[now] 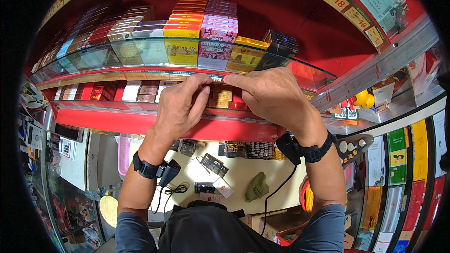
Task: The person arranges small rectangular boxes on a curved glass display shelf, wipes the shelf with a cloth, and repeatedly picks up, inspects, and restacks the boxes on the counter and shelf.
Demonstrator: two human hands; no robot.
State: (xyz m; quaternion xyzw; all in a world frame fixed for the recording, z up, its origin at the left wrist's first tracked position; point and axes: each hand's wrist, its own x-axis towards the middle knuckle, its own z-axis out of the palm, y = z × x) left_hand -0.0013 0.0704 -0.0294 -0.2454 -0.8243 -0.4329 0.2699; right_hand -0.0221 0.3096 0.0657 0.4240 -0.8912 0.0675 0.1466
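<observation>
Both bare hands reach up to the price strip along the front edge of a red display shelf. The index fingertip of my left hand point(181, 105) is at the left end of a small price label point(217, 78), its thumb apart just below. From the other side, the extended index finger of my right hand point(274, 95) meets the label's right end, its other fingers curled under. Whether either hand grips the label or only presses on it cannot be told. Cigarette packs stand above behind a glass edge point(140, 42), including yellow packs point(182, 51) and pink patterned packs point(215, 52).
Gold packs point(219, 103) sit on the lower shelf behind my hands. Below are a pale counter point(239, 179) with loose packs point(214, 165) and a crumpled green cloth point(256, 187). A metal post point(379, 59) slants at right. Cables hang from the wrist-worn devices point(170, 172).
</observation>
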